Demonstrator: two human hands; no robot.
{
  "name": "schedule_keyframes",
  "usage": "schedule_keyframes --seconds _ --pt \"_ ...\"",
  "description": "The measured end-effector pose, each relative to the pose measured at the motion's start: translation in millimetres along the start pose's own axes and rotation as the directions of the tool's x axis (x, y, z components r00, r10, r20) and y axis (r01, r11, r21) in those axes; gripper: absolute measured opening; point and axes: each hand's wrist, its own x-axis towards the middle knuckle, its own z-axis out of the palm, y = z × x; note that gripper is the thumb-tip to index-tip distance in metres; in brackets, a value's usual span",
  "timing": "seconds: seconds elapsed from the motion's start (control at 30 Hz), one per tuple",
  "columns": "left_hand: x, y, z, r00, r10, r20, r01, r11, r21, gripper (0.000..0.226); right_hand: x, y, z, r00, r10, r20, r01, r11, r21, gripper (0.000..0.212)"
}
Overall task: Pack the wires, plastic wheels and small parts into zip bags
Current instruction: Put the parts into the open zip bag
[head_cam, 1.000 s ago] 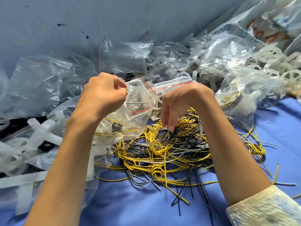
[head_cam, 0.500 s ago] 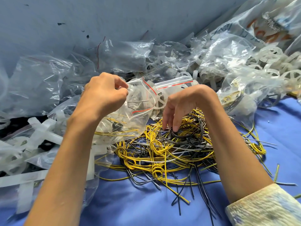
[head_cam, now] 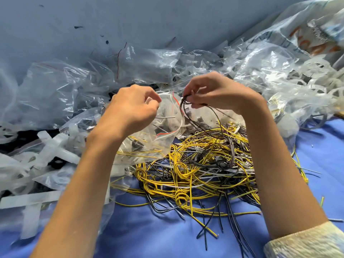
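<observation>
Both hands at a zip bag's mouth, black wires pinched in the right.

The left hand (head_cam: 134, 108) has its fingers (head_cam: 154, 95) curled tight on the rim of the clear zip bag (head_cam: 167, 125), holding its red-striped mouth up. Just beside them, the right hand (head_cam: 221, 94) pinches a loop of black wires (head_cam: 185, 101) at its fingertips. The strands trail down to the tangled wire pile (head_cam: 204, 161) on the blue desk (head_cam: 149, 229) beneath both wrists.
</observation>
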Motion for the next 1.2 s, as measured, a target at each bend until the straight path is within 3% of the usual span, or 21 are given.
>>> schedule_keyframes --seconds 0.33,0.5,0.7,0.97,1.2 --pt "-0.2 11.7 2.0 0.976 0.171 -0.133 -0.186 0.976 -0.115 0.028 0.3 -28.8 8.3 0.948 -0.285 -0.141 0.290 0.957 0.014 0.013" --pt "-0.3 10.0 2.2 0.976 0.085 -0.203 -0.134 0.960 -0.245 0.008 -0.6 -31.1 7.9 0.939 -0.291 -0.182 0.314 0.943 0.111 0.012" --pt "1.0 6.8 1.4 0.965 0.005 -0.261 -0.088 0.948 -0.306 0.019 4.1 -35.6 16.6 0.925 -0.314 -0.213 0.350 0.922 0.164 0.013" --pt "0.5 2.9 0.4 0.962 -0.008 -0.275 -0.089 0.937 -0.339 0.012 8.8 -43.2 26.4 0.905 -0.316 -0.285 0.328 0.945 -0.004 0.009" --pt "0.7 2.1 0.7 0.932 -0.137 -0.337 -0.044 0.877 -0.478 0.014 6.1 -47.7 32.2 0.928 -0.348 -0.130 0.324 0.930 -0.175 0.028"
